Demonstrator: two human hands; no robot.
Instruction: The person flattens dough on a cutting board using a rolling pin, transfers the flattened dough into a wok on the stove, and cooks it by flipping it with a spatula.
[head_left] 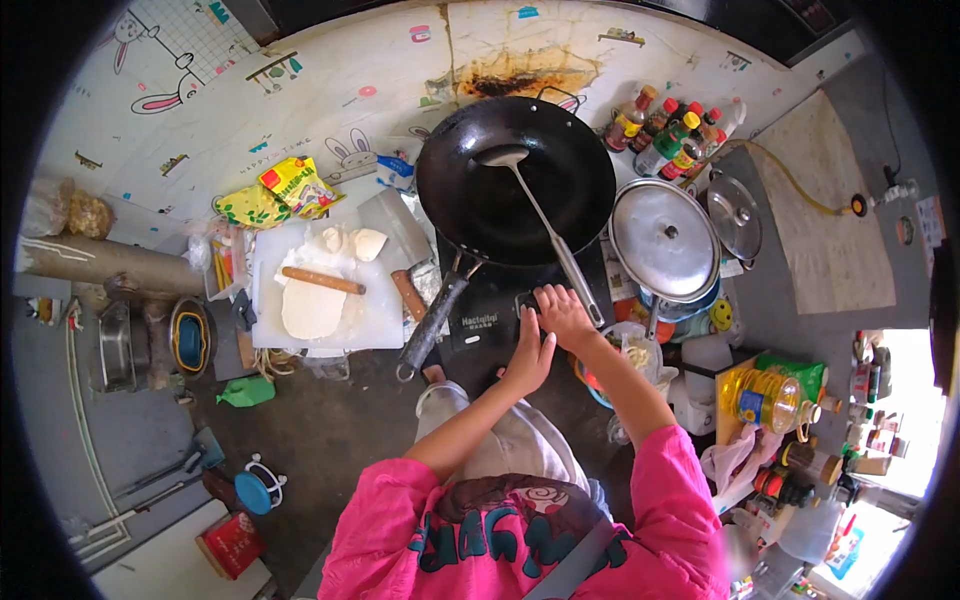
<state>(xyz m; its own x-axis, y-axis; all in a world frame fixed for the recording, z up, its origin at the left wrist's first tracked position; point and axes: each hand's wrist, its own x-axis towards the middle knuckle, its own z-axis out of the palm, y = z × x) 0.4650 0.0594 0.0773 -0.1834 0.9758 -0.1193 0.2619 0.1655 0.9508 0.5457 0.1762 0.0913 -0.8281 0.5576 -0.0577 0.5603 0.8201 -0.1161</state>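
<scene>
A black wok (pixel 450 190) sits on the black gas stove (pixel 485 325), with a metal spatula (pixel 540 215) resting inside it. The spatula's handle leans over the wok's near right rim. My right hand (pixel 562 315) lies at the stove's front, just left of the handle's end, fingers spread and slightly bent over the top edge. Close beside it is my left hand (pixel 528 358), its fingers stretched toward the same spot and its thumb apart. Both hands look free of any held object. What the fingertips touch beneath is partly hidden.
Left of the stove, a white board (pixel 380 330) carries flattened dough (pixel 312 312), a rolling pin (pixel 325 280) and dough pieces. To the right stand a lidded pot (pixel 650 225), several sauce bottles (pixel 665 145) and a jug of oil (pixel 765 400). The wok's long handle (pixel 435 325) juts toward me.
</scene>
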